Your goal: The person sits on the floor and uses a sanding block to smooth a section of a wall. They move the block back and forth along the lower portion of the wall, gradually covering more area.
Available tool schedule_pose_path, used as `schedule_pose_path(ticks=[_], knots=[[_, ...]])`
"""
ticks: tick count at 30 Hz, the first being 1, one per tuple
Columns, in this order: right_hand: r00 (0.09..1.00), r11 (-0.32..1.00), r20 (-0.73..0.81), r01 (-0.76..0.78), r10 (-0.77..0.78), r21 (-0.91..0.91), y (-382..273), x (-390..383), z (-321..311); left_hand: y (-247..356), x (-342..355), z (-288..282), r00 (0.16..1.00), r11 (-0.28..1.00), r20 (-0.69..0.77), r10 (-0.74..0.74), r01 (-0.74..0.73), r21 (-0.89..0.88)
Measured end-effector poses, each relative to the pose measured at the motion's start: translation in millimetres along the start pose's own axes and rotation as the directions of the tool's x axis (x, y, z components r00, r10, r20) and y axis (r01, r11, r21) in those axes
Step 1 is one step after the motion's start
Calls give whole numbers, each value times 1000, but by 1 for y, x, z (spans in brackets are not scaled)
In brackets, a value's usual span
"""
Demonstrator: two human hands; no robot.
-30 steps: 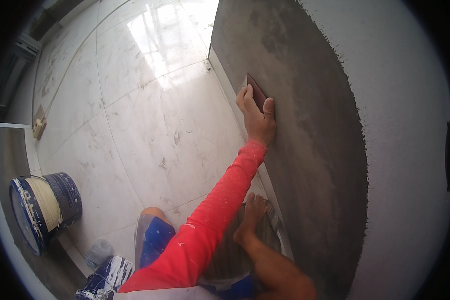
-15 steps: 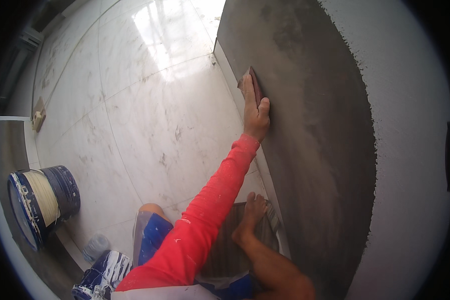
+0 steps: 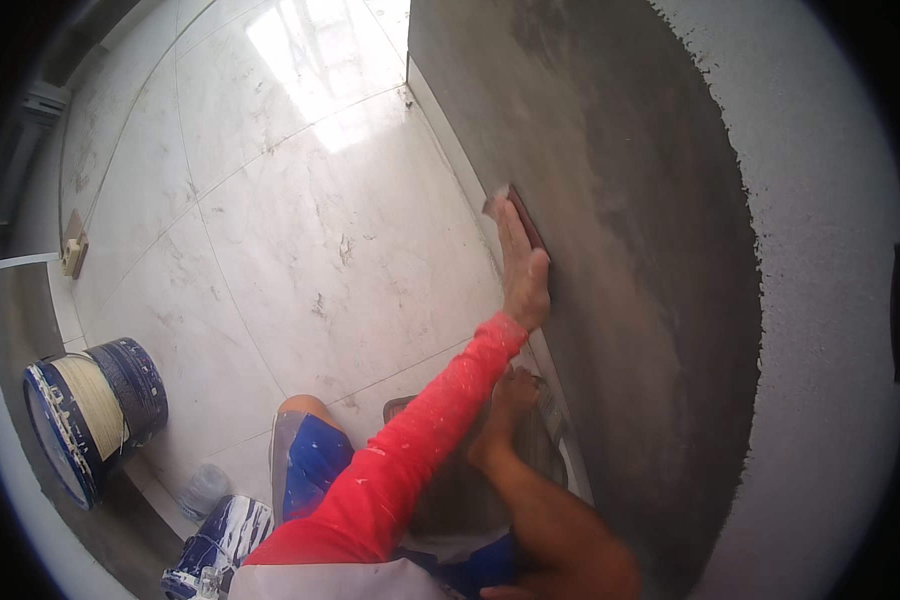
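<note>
My left hand [image 3: 522, 272] presses a reddish-brown piece of sandpaper [image 3: 532, 228] against the dark grey wall coating [image 3: 630, 250], low down near the pale skirting strip [image 3: 448, 135]. Its fingers lie closed along the sheet, pointing away from me, with the thumb on the upper side. One end of the sheet curls out past the fingertips, which are slightly blurred. The red sleeve reaches across from the lower left. At the lower edge shows a small patch of skin [image 3: 505, 592]; I cannot tell what it belongs to. Nothing I can identify as my right hand appears.
Pale marbled floor tiles [image 3: 280, 250] carry dark smudges. To the left lie a dark blue paint bucket [image 3: 135, 385], a clear plastic container [image 3: 203, 490] and another paint-streaked bucket [image 3: 225, 540]. My bare foot [image 3: 510, 405] is beside the wall, over a dark board [image 3: 440, 505].
My left hand and the sandpaper have slid along the wall toward me, keeping against the surface. The view has shifted slightly, and a skin patch now shows at the lower edge.
</note>
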State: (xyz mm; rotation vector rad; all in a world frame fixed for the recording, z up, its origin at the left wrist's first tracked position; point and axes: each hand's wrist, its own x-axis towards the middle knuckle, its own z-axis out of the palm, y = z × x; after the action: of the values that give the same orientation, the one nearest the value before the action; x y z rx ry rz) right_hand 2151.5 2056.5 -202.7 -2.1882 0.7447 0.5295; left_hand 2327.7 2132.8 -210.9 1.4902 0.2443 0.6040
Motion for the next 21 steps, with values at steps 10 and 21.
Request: schedule_pose_path(ticks=[10, 21], knots=[[997, 990, 67, 54, -45, -129, -28, -4, -2, -39, 70, -47, 987, 971, -14, -160, 155, -180], [996, 960, -5, 89, -94, -266, 6, 14, 2, 34, -153, -9, 798, 935, 526, -293, 123, 333]])
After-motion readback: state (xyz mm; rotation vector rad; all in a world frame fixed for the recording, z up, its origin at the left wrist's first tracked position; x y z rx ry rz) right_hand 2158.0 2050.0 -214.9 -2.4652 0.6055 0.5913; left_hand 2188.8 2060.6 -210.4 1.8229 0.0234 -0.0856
